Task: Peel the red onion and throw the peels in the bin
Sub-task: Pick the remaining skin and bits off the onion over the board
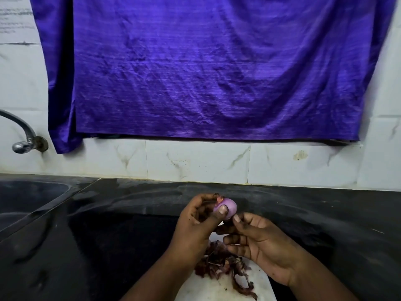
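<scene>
partly hidden onion (pixel 226 208) behind fingers (pixel 221 210)

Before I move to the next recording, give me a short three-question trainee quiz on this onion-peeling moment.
1. True or false: the left hand holds the red onion.
2. Where do the loose peels lie? A) in the sink B) on the white board C) in a bin
3. Fill in: behind the black counter hangs a ____ cloth.

Key: 1 true, thumb pressed on it, while the right hand is open beside it. 2 B; no bin is in view. 3 purple.
</scene>
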Demonstrator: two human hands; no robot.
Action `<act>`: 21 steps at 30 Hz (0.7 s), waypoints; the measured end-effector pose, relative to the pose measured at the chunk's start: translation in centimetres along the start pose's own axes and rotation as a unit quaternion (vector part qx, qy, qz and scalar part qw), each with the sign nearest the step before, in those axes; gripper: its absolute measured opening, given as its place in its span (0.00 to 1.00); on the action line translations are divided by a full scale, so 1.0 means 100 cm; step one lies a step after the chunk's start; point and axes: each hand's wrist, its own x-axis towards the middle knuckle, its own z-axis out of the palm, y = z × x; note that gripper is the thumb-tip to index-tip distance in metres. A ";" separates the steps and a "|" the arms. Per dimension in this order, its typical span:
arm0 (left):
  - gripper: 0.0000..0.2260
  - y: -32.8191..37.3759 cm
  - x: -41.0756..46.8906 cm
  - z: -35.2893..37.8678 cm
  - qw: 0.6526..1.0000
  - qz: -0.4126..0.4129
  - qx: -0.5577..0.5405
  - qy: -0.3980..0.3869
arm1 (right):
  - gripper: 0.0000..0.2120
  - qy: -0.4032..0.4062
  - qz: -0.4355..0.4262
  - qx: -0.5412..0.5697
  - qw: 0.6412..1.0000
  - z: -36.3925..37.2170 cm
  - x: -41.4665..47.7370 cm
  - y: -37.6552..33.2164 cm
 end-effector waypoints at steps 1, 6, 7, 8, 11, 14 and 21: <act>0.16 0.000 0.000 0.000 1.000 0.001 -0.003 -0.001 | 0.20 0.007 -0.010 -0.021 1.000 0.000 0.001 0.000; 0.17 -0.003 0.002 -0.001 1.000 -0.002 0.008 0.005 | 0.12 0.032 -0.084 -0.115 0.989 0.001 0.001 0.000; 0.18 -0.003 0.002 -0.001 1.000 -0.004 0.009 0.004 | 0.11 0.034 -0.102 -0.134 0.985 0.002 0.001 0.000; 0.18 -0.002 0.002 -0.001 1.000 -0.008 0.007 -0.001 | 0.12 0.035 -0.117 -0.145 0.982 0.001 0.002 0.001; 0.18 -0.002 0.000 0.001 0.999 -0.012 -0.007 -0.034 | 0.13 0.034 -0.130 -0.148 0.980 0.002 0.005 0.003; 0.16 -0.005 0.000 -0.001 0.998 0.009 0.048 -0.029 | 0.09 0.097 -0.137 -0.244 0.955 -0.004 0.009 0.009; 0.18 -0.011 -0.003 -0.007 0.946 0.099 0.308 0.004 | 0.09 0.254 -0.276 -0.309 0.874 -0.015 0.008 -0.003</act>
